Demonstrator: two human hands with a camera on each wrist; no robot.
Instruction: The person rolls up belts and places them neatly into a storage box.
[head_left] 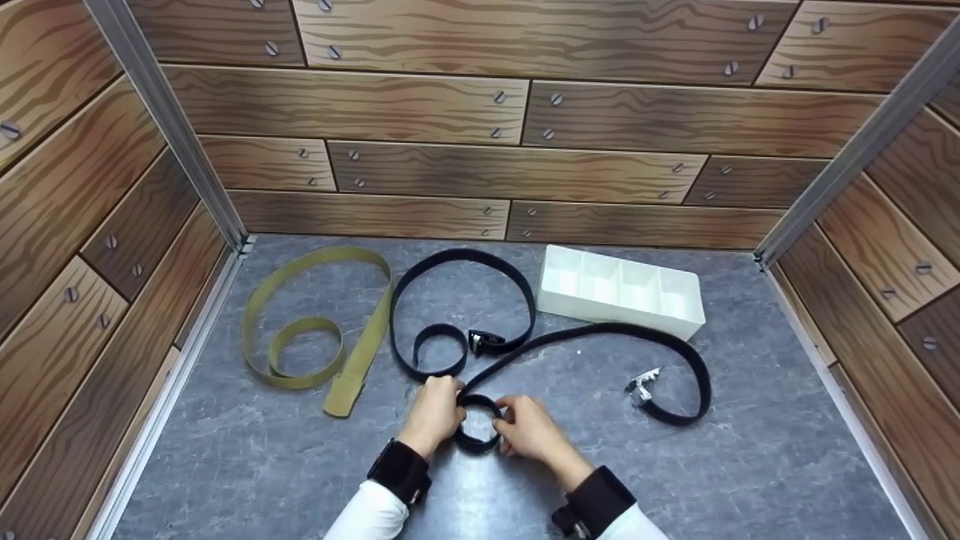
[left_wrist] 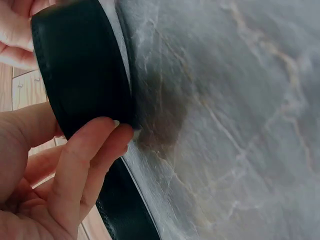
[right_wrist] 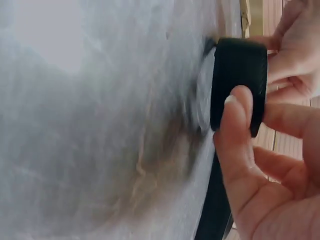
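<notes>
Near-center: black belt, its coil on edge between the hands. Left hand pinches the coil's left side, right hand the right. Risk: uneven pinch or early release, turns could spring open or slide sideways. Strap runs right, close by the white tray; catching there could twist the coil. Left hand's also just beside the second black belt, could drag it.

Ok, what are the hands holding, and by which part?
The nearer black belt, by its coiled end, away from the buckle: left hand and right hand pinch opposite sides.
</notes>
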